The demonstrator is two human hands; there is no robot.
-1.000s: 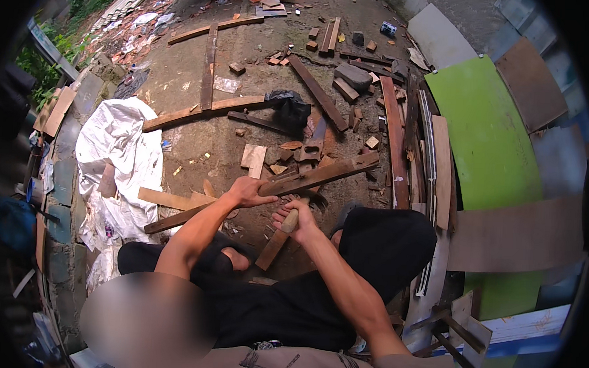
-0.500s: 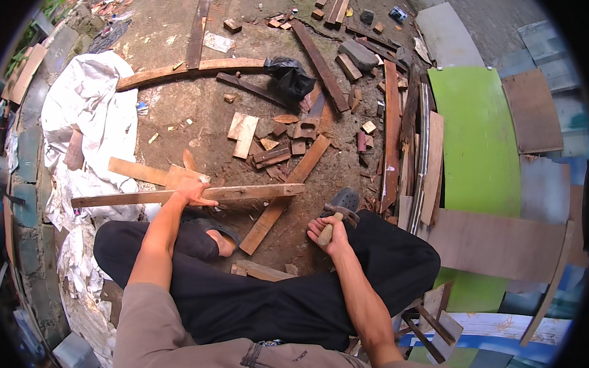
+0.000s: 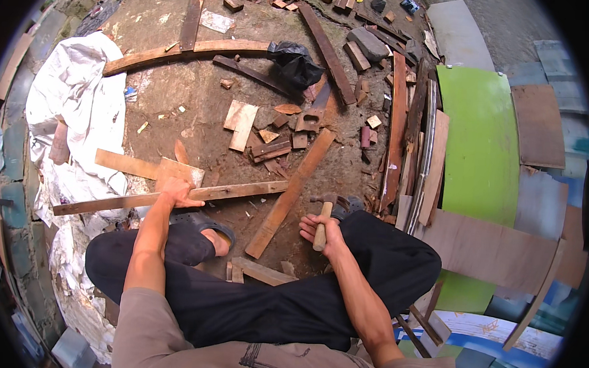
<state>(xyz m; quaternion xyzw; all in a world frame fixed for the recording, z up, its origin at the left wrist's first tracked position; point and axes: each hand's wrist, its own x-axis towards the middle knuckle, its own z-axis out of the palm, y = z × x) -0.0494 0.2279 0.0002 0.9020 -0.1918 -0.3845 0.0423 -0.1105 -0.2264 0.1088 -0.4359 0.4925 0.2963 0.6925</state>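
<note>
My left hand [image 3: 178,192] is closed round a long, narrow wooden strip [image 3: 241,191] that slants across the space before my knees. Under and beyond the strip are a small square wooden piece [image 3: 181,171] and a short flat board [image 3: 126,164]. The strip's right end meets a wider brown board [image 3: 291,194] on the ground. In my right hand [image 3: 330,235], near my right knee, is a hammer [image 3: 321,235] held by its wooden handle. Its dark head points away from me, near my right shoe.
A handsaw [image 3: 314,118], wood offcuts [image 3: 271,149] and a black plastic bag [image 3: 293,65] lie ahead. White sacking [image 3: 81,109] spreads on the left. Long planks [image 3: 394,129] and a green panel [image 3: 478,185] line the right. Grey stone [image 3: 368,44] lies at the far right.
My left hand and the strip have shifted slightly left, so the strip overlaps the wider board less. The hammer has turned in my right hand, showing more of its head. The view has shifted slightly.
</note>
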